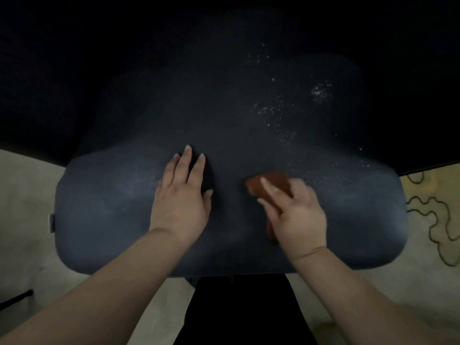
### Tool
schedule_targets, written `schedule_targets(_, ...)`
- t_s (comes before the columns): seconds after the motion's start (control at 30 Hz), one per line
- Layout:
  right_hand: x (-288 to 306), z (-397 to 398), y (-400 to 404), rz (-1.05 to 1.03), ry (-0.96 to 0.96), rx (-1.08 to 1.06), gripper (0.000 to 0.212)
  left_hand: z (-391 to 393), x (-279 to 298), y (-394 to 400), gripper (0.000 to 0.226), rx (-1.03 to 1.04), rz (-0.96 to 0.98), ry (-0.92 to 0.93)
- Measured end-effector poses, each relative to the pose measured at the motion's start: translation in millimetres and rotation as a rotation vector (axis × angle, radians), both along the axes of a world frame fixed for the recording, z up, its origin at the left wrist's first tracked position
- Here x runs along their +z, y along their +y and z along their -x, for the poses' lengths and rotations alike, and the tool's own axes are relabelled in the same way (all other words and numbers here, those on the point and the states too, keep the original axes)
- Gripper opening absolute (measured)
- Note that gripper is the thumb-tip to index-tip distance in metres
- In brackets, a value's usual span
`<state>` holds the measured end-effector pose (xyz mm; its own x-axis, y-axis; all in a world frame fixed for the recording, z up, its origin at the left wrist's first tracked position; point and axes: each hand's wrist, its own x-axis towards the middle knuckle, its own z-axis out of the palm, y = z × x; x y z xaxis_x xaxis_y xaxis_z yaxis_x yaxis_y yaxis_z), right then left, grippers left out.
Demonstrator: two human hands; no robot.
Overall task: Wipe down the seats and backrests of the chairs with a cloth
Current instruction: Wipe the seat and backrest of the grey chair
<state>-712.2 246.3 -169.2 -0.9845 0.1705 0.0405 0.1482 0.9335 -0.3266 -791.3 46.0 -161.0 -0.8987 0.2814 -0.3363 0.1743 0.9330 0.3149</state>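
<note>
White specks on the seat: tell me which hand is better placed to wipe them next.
Right. The right hand already grips the reddish cloth, and the white specks lie just beyond it on that side of the seat. The left hand rests flat on the seat, holding nothing.

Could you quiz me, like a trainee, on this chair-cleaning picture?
1. True or false: the left hand lies flat on the seat.
2. Which hand grips the reddish cloth? A left, B right, C both.
3. Fill in: the white specks lie on the person's ____ side of the seat.

Key: 1 true. 2 B, the right hand. 3 right.
</note>
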Motion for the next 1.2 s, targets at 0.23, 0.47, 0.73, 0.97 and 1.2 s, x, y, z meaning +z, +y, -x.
schedule_targets(0.23, -1, -12, -26, -0.004, -0.009, 0.156, 0.042, -1, -1, -3, 0.067, -0.027, -0.003, -0.002)
schedule_targets(0.47, -6, -27, -33, 0.033, 0.031, -0.113, 0.042, -9, 0, -8, 0.065, -0.024, -0.023, -0.006)
schedule_targets(0.73, -13, -43, -63, 0.076, 0.022, 0.014, 0.036, -17, -5, -15, 0.063, 0.005, -0.022, 0.029)
schedule_targets(0.97, -9, -55, -15, 0.064, 0.009, -0.393, 0.038, -25, -8, 7, 0.064, -0.095, -0.014, 0.044)
schedule_targets(1.2, -9, -61, 52, -0.007, -0.023, -0.491, 0.039, -14, -10, 34, 0.068, -0.132, 0.027, 0.067)
